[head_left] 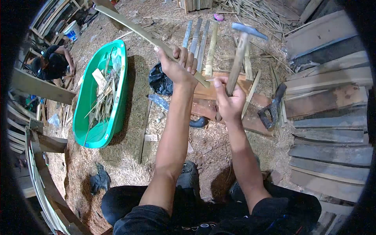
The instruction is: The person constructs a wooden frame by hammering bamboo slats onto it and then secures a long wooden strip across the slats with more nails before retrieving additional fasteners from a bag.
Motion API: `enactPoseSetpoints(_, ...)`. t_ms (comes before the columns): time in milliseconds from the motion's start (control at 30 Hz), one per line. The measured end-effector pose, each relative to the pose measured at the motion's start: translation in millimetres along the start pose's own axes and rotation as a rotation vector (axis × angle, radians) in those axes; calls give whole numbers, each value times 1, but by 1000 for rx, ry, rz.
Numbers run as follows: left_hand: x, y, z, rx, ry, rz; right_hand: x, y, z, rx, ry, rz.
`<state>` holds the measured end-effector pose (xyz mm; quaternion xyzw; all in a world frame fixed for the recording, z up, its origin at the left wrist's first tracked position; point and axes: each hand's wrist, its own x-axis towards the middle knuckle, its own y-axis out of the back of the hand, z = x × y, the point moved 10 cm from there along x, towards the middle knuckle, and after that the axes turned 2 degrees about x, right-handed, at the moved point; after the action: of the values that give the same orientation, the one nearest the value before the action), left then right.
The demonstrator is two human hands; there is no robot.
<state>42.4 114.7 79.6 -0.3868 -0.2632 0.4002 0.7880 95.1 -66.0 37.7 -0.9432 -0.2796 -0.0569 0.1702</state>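
Observation:
My left hand [177, 65] is wrapped round a long pale wooden strip [137, 29], which slants from the upper left down to the middle. In my right hand [230, 100] is a hammer [237, 62], its metal head up and its wooden handle running down through the fist. A small thin pale piece [210, 80] shows between the right fingertips and the strip's lower end; what it is cannot be made out. Below the hands lie reddish-brown boards [254, 102] on the ground, with a handsaw [274, 105] by their right end.
A green tub [80, 117] with wood scraps stands at the left. Planks [329, 129] line the right side. Loose strips [201, 45] and a black plastic bag [159, 81] lie ahead on the shavings. Another person [53, 62] crouches at the far left.

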Motion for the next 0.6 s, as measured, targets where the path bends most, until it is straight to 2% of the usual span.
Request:
enactPoseSetpoints(67,-4,-1,-10,8,30,-14,8,2,-1,-22,-4,9)
enactPoseSetpoints(100,-7,-1,-16,14,35,-30,11,0,-13,-132,73,-10)
enactPoseSetpoints(167,-13,1,-28,11,70,-44,17,0,-3,-184,2,-70)
enactPoseSetpoints(267,-15,12,-30,-18,83,75,20,-3,6,-213,-34,-109)
enactPoseSetpoints(400,-15,10,-32,-28,78,18,22,-3,12,-173,-125,-127)
enactPoseSetpoints(600,-18,10,-39,-78,137,50,25,1,24,-152,-225,-120)
